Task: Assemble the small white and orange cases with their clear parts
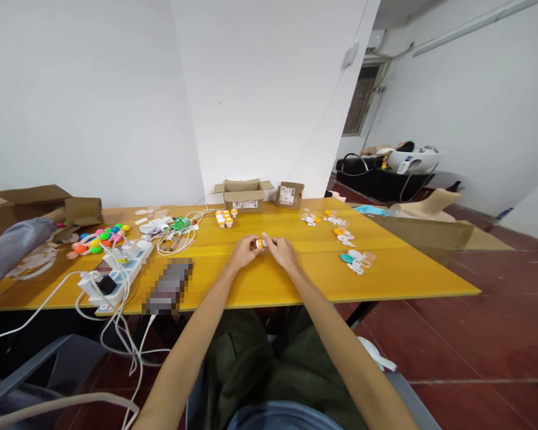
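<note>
The left hand [244, 252] pinches a small white-and-yellow tub [259, 243] between thumb and fingertips, while the right hand [283, 251] meets it from the other side with fingers bunched; whether that hand also grips it cannot be told. The tub is between the two hands, over the middle of the table [269, 283], and its closeness to the fingers hides whether it is fully put together. Beyond it, by the open box [243, 196], a cluster of similar tubs [228, 223] stands upright and looks finished. Off to the right, loose parts [357, 263] lie in several separate heaps, white, orange and teal, seemingly not yet joined, so a fair share appears left. At the far left, balls [95, 242] and a co-worker's sleeve [11, 248] are well apart from all this
</note>
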Demonstrator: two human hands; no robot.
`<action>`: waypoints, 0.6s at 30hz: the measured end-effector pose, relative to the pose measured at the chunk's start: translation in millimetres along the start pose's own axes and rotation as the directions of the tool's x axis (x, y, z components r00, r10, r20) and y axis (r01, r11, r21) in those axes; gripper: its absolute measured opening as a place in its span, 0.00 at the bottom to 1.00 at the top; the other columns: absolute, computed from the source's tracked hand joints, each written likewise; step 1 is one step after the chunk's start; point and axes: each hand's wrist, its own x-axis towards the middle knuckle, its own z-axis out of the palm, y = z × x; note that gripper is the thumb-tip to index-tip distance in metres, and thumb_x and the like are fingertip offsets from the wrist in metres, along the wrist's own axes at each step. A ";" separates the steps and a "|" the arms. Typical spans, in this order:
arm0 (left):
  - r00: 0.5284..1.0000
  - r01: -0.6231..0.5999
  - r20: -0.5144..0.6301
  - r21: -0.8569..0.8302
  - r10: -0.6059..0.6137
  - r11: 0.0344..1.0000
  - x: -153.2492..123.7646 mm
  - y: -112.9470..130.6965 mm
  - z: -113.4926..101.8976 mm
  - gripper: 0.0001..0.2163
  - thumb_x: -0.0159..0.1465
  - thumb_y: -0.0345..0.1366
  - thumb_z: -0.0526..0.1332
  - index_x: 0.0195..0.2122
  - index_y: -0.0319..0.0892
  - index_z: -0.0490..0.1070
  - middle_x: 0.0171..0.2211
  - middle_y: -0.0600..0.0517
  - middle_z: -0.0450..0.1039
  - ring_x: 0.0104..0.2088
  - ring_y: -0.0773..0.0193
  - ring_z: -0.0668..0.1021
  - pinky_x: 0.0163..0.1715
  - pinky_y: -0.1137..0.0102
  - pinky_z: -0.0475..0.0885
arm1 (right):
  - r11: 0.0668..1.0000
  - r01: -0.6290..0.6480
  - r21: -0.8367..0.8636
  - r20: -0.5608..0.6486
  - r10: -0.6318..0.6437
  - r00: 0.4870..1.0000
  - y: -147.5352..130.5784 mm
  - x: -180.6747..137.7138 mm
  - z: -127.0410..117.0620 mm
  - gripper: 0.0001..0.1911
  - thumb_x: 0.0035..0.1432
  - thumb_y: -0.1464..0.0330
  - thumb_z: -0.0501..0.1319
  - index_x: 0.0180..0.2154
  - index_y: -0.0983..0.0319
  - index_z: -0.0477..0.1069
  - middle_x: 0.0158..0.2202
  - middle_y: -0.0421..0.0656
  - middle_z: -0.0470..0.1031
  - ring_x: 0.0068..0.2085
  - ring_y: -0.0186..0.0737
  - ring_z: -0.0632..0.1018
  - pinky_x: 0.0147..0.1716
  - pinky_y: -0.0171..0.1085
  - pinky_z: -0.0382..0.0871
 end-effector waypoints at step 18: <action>0.983 0.183 0.076 -0.331 -0.167 0.926 4.7 0.6 -5.6 0.17 0.58 0.51 0.67 0.36 0.41 0.77 0.32 0.51 0.78 0.35 0.61 0.78 0.37 0.68 0.72 | 0.944 0.107 0.313 0.040 -0.125 0.991 6.8 5.9 6.8 0.32 0.65 0.45 0.47 0.22 0.58 0.71 0.21 0.41 0.73 0.28 0.41 0.76 0.30 0.35 0.66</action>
